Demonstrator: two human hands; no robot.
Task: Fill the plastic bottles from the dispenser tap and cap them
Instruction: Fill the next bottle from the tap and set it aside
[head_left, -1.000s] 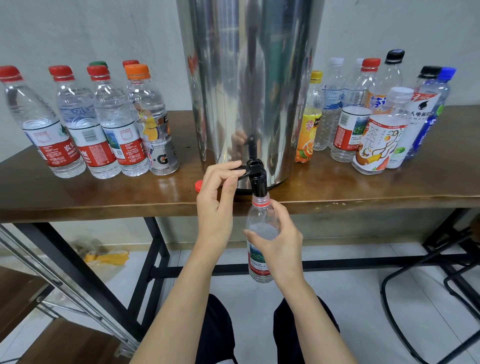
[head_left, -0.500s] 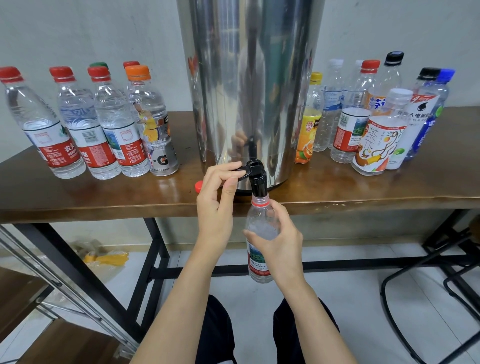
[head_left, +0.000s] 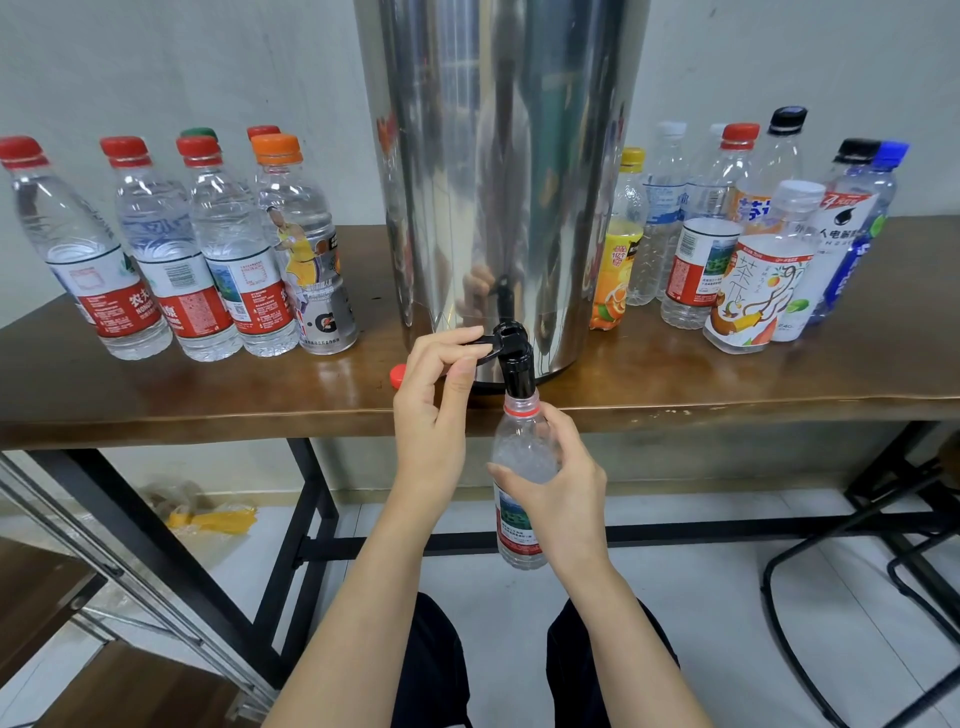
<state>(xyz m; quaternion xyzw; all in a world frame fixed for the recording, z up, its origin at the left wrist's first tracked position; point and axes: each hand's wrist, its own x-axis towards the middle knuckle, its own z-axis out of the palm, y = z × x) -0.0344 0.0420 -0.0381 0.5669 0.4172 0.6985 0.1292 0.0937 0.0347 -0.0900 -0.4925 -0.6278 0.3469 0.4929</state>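
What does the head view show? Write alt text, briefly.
The right hand holds a bottle under the black tap of a steel dispenser while the left hand pinches its lever. A red cap lies on the table; capped bottles stand either side.

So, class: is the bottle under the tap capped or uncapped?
Uncapped: the bottle sits bare-necked under the tap; a red cap lies nearby.

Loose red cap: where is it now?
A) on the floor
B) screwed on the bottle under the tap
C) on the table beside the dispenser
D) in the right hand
C: the loose red cap lies on the table just left of the dispenser, partly behind the left hand pinching the tap lever; the bottle is uncapped.
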